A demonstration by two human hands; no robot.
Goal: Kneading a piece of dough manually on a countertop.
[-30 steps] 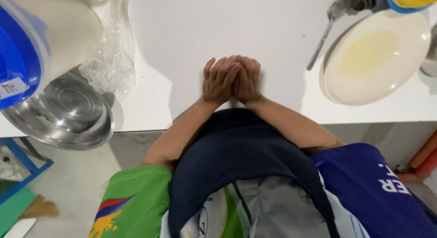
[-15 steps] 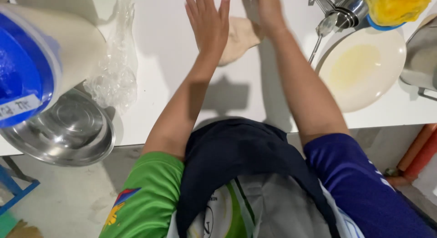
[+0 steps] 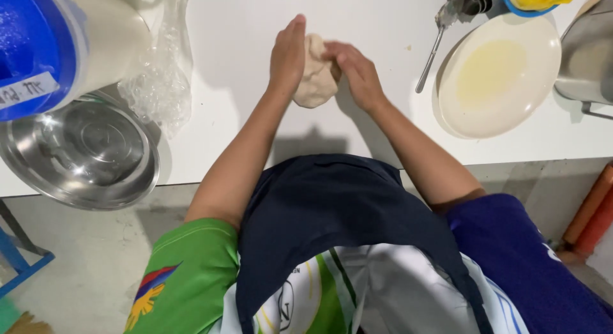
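**Dough pressed between two hands on the white counter**

A lump of pale dough (image 3: 316,75) sits on the white counter (image 3: 217,27), out in front of the person and towards the middle of the work surface. The left hand (image 3: 287,53) lies flat against the dough's left side, fingers straight and together. The right hand (image 3: 354,69) curves over the top and right side, fingers bent around it. Both hands touch the dough; neither lifts it clear of the counter, as far as the view shows.

To judge by this grip, the step in hand is kneading or shaping: the lump is being squeezed and gathered from both sides. A next move would call for even pressure from the two palms and a turn of the lump, so it does not flatten on one side or stick to the surface.

To the left stand a steel bowl (image 3: 80,152), crumpled clear plastic (image 3: 159,78) and a large container with a blue lid (image 3: 38,46). To the right are a cream plate (image 3: 501,75) with an oily film and a spoon (image 3: 434,46) beside it.
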